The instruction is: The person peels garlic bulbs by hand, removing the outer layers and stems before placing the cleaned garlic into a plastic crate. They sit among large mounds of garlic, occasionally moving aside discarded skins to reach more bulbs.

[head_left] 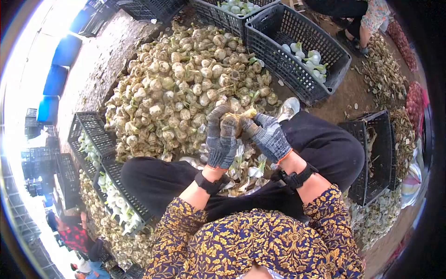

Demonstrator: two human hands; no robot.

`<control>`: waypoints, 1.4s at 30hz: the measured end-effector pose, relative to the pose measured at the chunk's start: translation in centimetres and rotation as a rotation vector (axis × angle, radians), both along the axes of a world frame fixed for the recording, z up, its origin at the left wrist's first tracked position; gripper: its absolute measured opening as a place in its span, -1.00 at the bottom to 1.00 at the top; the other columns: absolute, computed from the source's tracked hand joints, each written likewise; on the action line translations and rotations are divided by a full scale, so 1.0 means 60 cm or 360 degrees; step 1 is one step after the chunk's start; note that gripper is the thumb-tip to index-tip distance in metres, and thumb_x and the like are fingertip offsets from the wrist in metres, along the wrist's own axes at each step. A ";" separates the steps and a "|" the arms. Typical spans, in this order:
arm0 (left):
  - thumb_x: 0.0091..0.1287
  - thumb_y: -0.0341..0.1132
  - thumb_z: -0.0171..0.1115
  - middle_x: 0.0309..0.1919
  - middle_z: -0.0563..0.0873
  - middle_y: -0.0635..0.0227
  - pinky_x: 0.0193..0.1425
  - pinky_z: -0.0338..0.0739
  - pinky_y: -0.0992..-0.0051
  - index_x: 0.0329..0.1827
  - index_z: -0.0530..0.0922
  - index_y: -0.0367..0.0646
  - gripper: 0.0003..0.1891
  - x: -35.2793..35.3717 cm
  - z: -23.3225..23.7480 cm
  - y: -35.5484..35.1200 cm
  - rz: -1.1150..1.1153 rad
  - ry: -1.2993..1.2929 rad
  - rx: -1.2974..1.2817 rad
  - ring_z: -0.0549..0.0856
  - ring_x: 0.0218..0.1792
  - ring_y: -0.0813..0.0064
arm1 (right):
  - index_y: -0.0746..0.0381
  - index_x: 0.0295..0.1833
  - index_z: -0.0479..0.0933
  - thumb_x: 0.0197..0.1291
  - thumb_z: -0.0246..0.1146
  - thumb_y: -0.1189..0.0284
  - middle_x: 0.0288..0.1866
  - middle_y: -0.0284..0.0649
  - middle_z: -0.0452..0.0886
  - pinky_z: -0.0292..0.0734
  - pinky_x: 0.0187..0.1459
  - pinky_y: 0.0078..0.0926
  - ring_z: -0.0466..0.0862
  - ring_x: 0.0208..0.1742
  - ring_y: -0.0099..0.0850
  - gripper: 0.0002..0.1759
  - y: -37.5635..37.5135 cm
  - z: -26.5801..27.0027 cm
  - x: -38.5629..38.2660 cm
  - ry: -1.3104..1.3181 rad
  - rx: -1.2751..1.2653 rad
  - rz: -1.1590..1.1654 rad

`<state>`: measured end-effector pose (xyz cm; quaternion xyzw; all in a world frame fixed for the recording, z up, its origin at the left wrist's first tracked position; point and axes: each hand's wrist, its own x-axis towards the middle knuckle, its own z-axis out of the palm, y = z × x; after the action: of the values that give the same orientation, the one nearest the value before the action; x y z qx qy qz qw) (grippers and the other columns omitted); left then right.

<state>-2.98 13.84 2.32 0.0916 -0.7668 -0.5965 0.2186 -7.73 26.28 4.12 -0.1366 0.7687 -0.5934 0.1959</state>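
My left hand point(220, 139) and my right hand point(271, 136), both in grey knit gloves, meet in front of my lap. Between their fingertips is a garlic bulb point(239, 122), mostly covered by the gloves, with a pale stem end point(249, 113) pointing up and right. Both hands are closed on it. Just beyond them spreads a large heap of unpeeled garlic bulbs point(181, 86). Loose skins and stalk scraps point(251, 173) lie below my hands, between my crossed legs. A pale shoe point(289, 108) shows beside my right hand.
A black crate point(304, 76) with several peeled white bulbs point(309, 59) stands at the far right. More crates point(121, 183) of peeled garlic line my left, and another crate point(369, 160) sits by my right knee. Other people point(369, 21) work nearby, beside garlic waste point(383, 69).
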 end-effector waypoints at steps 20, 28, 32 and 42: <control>0.40 -0.26 -0.26 -0.08 0.47 0.21 0.15 0.25 0.47 -0.02 0.40 -0.26 -0.68 0.002 -0.012 -0.011 0.0057 -0.0450 0.0009 0.42 -0.01 0.42 | 0.25 -0.15 0.50 -0.02 0.16 0.52 -0.29 0.01 0.53 0.46 -0.29 -0.27 0.55 -0.29 -0.11 -0.75 0.013 -0.042 0.000 0.1260 0.0402 0.0368; 0.40 -0.19 -0.23 -0.03 0.46 0.22 0.13 0.27 0.47 0.02 0.40 -0.27 -0.64 0.009 -0.064 -0.017 -0.0035 -0.0442 0.0686 0.43 0.00 0.43 | 0.37 -0.17 0.48 0.02 0.19 0.45 -0.35 0.03 0.53 0.44 -0.32 -0.25 0.54 -0.33 -0.10 -0.74 0.015 -0.078 0.008 0.1542 0.0373 0.0215; 0.41 -0.18 -0.26 -0.08 0.48 0.28 0.14 0.25 0.51 0.03 0.39 -0.24 -0.64 0.009 -0.064 -0.018 0.0030 -0.0522 0.0840 0.43 -0.02 0.46 | 0.40 -0.18 0.47 0.05 0.18 0.40 -0.36 0.06 0.53 0.44 -0.30 -0.24 0.53 -0.32 -0.07 -0.72 0.017 -0.058 0.010 0.1224 0.0265 0.0143; 0.33 0.09 -0.23 -0.22 0.59 0.33 -0.30 0.61 0.30 -0.04 0.39 0.02 -0.60 0.005 -0.018 -0.006 0.0041 -0.0926 0.1555 0.62 -0.30 0.38 | 0.29 -0.15 0.51 0.06 0.17 0.41 -0.29 0.04 0.53 0.44 -0.22 -0.24 0.54 -0.26 -0.08 -0.76 0.022 -0.060 0.001 0.1696 0.0408 0.0325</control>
<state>-2.69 13.47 1.23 0.3519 -0.4293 -0.8295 -0.0620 -7.67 27.60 0.49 -0.4666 0.8103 -0.3221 -0.1484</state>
